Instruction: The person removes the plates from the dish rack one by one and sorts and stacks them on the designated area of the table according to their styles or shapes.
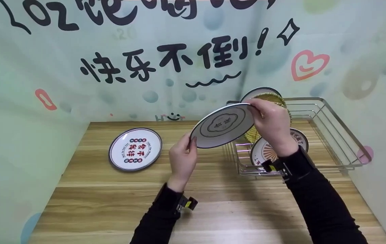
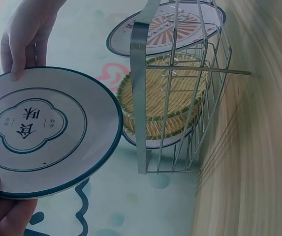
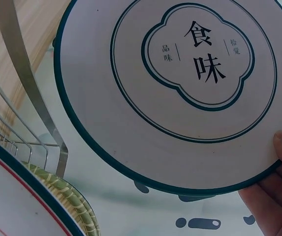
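Observation:
A white plate (image 1: 227,124) with a dark green rim and a scalloped emblem is held tilted above the table. My left hand (image 1: 183,159) pinches its lower left edge, thumb on the printed face. At the opposite, upper right edge, my right hand (image 1: 271,120) grips the rim, partly in front of the rack. The right wrist view gives a close look at the plate's black characters (image 3: 207,51), with my right thumb on its face. Behind the hands, the wire rack (image 1: 337,135) contains a woven basket (image 2: 163,93) and a sunburst-patterned plate (image 1: 264,152), partly hidden by my right wrist.
Another plate (image 1: 135,149), white with coloured characters, lies flat on the wooden table (image 1: 111,203) to the left. A further plate (image 1: 260,91) stands behind the basket at the rack's back left. A printed cloth (image 1: 145,84) hangs behind the table.

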A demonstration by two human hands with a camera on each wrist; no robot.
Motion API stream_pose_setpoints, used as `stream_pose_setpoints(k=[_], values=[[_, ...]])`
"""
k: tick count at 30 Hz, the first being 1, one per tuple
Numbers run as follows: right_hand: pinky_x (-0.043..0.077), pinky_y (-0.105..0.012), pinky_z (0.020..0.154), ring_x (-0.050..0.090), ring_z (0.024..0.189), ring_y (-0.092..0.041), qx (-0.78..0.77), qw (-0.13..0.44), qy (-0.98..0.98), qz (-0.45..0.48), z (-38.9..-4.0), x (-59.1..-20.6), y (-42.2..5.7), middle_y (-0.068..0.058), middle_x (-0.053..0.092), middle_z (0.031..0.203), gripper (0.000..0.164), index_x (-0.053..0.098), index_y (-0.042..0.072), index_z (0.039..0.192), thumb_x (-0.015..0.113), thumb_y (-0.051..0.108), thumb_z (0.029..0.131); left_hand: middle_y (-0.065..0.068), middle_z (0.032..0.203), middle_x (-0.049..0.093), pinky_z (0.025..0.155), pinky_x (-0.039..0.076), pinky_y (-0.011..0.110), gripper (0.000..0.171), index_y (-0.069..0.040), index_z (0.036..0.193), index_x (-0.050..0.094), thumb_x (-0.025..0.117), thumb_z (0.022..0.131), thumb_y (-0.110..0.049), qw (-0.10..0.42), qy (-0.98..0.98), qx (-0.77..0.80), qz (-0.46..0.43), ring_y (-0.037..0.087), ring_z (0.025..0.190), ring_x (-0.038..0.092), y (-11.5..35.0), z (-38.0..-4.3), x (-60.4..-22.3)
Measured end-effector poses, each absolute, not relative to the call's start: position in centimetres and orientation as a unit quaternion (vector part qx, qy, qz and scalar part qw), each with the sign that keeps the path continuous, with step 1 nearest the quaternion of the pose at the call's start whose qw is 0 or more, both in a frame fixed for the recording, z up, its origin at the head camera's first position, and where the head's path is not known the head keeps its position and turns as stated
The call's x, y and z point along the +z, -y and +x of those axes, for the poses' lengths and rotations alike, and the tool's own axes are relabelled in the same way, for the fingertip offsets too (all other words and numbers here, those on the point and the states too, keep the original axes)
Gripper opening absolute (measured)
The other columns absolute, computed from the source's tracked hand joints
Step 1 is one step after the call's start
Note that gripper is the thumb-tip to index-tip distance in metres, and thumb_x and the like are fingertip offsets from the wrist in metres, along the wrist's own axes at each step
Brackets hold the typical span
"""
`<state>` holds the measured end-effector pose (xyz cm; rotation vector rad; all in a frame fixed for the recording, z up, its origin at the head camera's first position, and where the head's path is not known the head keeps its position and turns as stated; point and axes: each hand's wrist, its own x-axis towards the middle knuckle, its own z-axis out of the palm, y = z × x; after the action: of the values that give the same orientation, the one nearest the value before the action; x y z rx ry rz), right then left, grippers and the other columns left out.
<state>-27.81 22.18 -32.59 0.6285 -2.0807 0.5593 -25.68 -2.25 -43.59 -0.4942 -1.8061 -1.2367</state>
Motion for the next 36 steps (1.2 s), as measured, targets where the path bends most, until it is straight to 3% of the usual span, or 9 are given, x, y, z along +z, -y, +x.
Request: stream_pose_setpoints(k=[16,20,29,36], values=[[0.058,-0.036,0.070,0.070,0.080,-0.022,0.242,0.424,0.830,0.268,-27.7,-33.1,-21.5,-0.010,0.075,0.095,0.011,0.075,0.005,0.100,0.072,0.004,0.089,0.010,0.074,0.068,0.051,0.050,0.026,0.016,0.004,0.097,0.071,0.067,0.084,0.011,0.439,0.719,-0.513,-0.166,0.016,0.057,0.057,3.1,-25.6,-43.4],[0.057,-0.033,0.072,0.069,0.081,-0.020,0.258,0.410,0.830,0.277,-27.6,-33.5,-21.5,-0.011,0.074,0.097,0.014,0.073,0.003,0.105,0.070,0.004,0.091,0.013,0.079,0.071,0.052,0.051,0.026,0.018,0.004,0.098,0.071,0.066,0.084,0.014,0.436,0.708,-0.529,-0.168,0.018,0.058,0.059,3.3,-25.7,-43.5],[0.048,-0.037,0.100,0.063,0.112,-0.027,0.307,0.385,0.826,0.276,-26.3,-35.8,-22.4,-0.015,0.065,0.127,0.044,0.059,0.000,0.133,0.069,0.008,0.092,0.013,0.077,0.069,0.051,0.049,0.024,0.018,0.005,0.098,0.071,0.066,0.084,0.014,0.428,0.701,-0.546,-0.165,0.017,0.058,0.057,3.7,-25.6,-43.6],[0.042,-0.039,0.106,0.058,0.118,-0.032,0.343,0.395,0.801,0.289,-25.9,-37.6,-22.9,-0.013,0.062,0.132,0.056,0.053,-0.001,0.138,0.073,0.006,0.086,0.014,0.082,0.072,0.050,0.049,0.021,0.020,0.006,0.104,0.072,0.066,0.086,0.012,0.404,0.702,-0.570,-0.142,0.015,0.057,0.057,4.1,-25.3,-43.7]])
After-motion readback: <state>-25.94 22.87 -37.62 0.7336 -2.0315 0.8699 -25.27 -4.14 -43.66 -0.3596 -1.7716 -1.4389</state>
